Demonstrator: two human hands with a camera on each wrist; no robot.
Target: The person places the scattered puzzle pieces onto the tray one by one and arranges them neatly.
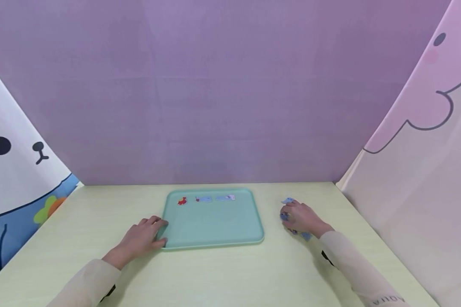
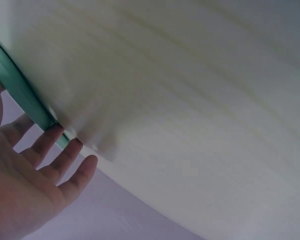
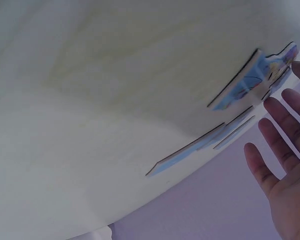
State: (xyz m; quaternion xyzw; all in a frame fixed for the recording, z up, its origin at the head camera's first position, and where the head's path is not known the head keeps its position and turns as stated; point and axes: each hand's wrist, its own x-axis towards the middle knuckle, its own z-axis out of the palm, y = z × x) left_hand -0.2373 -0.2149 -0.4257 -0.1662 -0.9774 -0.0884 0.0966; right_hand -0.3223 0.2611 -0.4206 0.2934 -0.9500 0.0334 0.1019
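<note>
Steadying contact on left side of tray (image 1: 215,224): L hand (image 1: 140,238) rests at its L rim, fingers extended & relaxed, thumb by near-L corner, fingertips lapping the rim. Not wrapped round anything afaict.

Tray = pale green, flat on table (image 1: 215,277), approx mid. 3 pcs on it, in 1 row along far rim: red pc (image 1: 182,201) leftmost, blue pc w/ red bit (image 1: 203,199) in mid, pale blue pc (image 1: 225,198) to its right. Rest of tray floor bare.

R hand (image 1: 304,217) is right of tray, well apart from it, low over loose pcs (image 3: 240,87) on table. Fingers loosely bent & spread, thumb apart from them per R wrist cam. Thumb tip right by the pcs; can't tell if it touches 1. No grip visible. Pcs = flat, blue w/ multicolor print, some overlapping; exact count unclear, hand covers part. 1 blue pc (image 1: 288,200) lies just past the knuckles, another (image 1: 306,236) on near side.

Bkgd: purple cloth (image 1: 230,85) behind table, cartoon-print cloth L (image 1: 7,187) & R (image 1: 418,192). Both sleeves light beige.
</note>
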